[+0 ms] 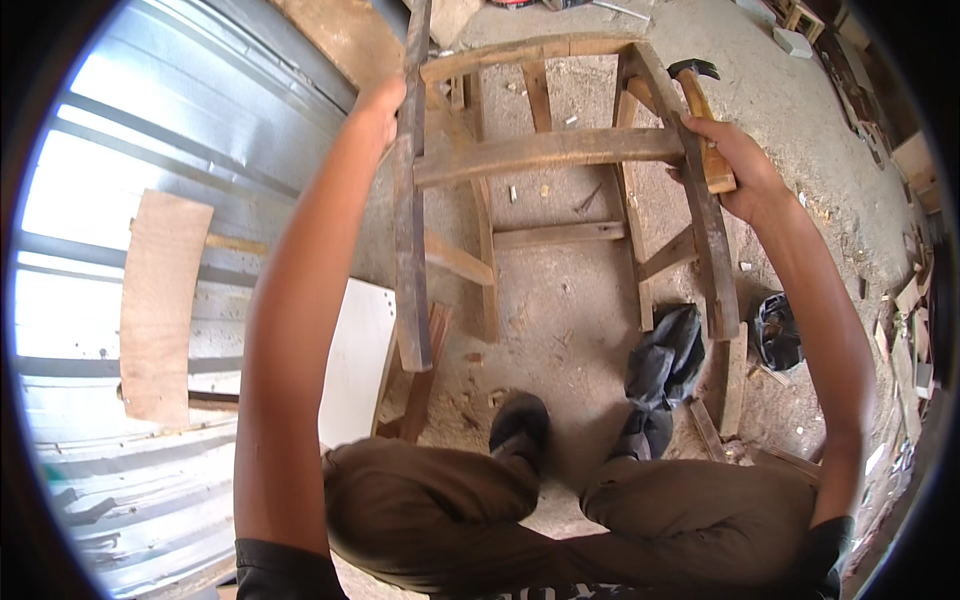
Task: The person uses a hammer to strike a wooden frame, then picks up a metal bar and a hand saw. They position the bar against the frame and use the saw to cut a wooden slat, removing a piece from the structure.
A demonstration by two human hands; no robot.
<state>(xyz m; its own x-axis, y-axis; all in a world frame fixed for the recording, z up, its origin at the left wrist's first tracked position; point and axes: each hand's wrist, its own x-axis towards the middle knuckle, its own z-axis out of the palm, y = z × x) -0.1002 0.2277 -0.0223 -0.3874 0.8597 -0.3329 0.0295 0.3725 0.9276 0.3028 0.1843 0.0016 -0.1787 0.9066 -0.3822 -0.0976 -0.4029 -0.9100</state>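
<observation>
A bare wooden chair frame [550, 152] stands in front of me, with its legs and crossbars showing and no seat panel. My left hand [382, 108] is closed around the frame's left upright, and most of its fingers are hidden by the wood. On the far right, my right hand [748, 172] grips a claw hammer [712, 160] by its wooden handle. The hammer's dark head points away from me, beside the frame's right upright. Fingers of that same hand also reach to the upright's edge.
Corrugated metal sheeting [80, 330] runs along the left, with a plywood piece [165, 310] against it. A white board [355, 355] leans near my left knee. Dark plastic bags [665, 355] and wood scraps [705, 430] lie by my right foot. Timber offcuts pile along the right edge.
</observation>
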